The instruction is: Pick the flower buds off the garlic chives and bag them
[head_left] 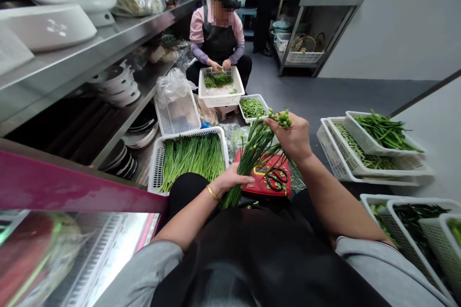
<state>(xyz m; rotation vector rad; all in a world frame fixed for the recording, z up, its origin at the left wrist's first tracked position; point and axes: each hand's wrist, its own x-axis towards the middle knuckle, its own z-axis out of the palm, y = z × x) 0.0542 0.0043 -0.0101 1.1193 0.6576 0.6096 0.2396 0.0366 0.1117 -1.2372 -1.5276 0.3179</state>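
The stems slanted up from the worker's lap, crossing above the left edge of the red top. Their lower part sat in the left hand, whose grip was wrapped around the bunch; a bangle circled that wrist. The right hand had its grip pinched on the buds at the upper end. Near the red top's right edge lay black scissors, green scraps scattered around them.

Left of the bunch, more stems filled a white crate, nearly to its far edge. Beyond its far edge stood another crate with a clear bag over its upper part. Farther off, I saw a co-worker seated, both hands over greens in a basket. A tray of cut pods rested just beside that basket's near right corner.
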